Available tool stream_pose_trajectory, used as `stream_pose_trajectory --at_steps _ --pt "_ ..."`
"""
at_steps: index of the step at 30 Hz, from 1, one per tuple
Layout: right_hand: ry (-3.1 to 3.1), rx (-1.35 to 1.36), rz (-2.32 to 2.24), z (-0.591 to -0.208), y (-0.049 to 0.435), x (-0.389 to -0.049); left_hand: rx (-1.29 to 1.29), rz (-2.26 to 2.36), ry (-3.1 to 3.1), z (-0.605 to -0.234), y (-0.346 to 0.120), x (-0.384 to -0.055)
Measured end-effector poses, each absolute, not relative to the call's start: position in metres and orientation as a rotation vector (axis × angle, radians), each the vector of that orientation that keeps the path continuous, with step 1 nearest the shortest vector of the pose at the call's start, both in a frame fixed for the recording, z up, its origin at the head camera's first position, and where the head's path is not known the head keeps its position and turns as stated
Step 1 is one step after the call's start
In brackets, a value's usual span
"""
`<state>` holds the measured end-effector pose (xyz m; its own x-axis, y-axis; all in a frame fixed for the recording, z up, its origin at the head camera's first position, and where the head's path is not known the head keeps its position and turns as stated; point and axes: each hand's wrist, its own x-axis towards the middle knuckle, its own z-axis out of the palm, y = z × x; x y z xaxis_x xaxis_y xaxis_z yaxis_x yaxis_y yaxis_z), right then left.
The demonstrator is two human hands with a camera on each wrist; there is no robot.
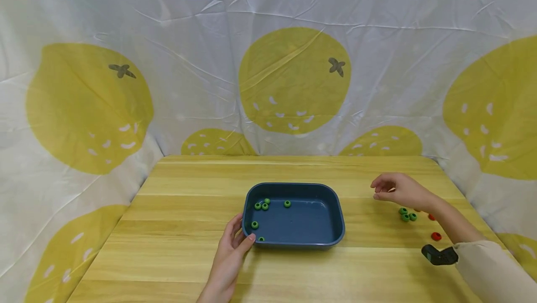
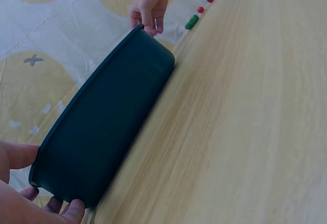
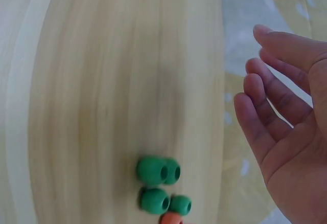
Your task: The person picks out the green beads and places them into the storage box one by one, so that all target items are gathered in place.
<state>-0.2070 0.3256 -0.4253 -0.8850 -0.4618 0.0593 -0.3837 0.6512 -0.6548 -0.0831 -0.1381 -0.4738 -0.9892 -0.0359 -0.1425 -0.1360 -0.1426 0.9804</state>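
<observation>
My left hand (image 1: 226, 258) holds the left end of a dark blue rectangular tray (image 1: 302, 226), thumb at the near left corner of the rim and fingers along the outer wall. Several green beads (image 1: 265, 207) with dark holes lie in the tray's left half. To the right, my right hand (image 1: 403, 192) hovers over the table with fingers loosely bent and nothing between them. In the right wrist view its palm (image 3: 301, 168) shows bare. Just below that hand sits a cluster of green beads (image 3: 153, 171), with an orange-red bead (image 3: 172, 219) beside it.
Another red bead (image 1: 436, 236) rests nearer the right sleeve. A black wrist camera (image 1: 438, 255) is strapped by that cuff. The wooden table (image 1: 168, 247) ends at a white cloth (image 1: 201, 74) printed with yellow fruit, which hangs behind and at the sides.
</observation>
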Motion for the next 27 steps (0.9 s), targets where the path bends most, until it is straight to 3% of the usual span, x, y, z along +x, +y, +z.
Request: stream_pose_trajectory --at_steps 27 --pt "2.813 -0.449 -1.1 -0.46 0.413 -0.168 -0.224 2.297 2.004 -0.472 -0.137 -0.083"
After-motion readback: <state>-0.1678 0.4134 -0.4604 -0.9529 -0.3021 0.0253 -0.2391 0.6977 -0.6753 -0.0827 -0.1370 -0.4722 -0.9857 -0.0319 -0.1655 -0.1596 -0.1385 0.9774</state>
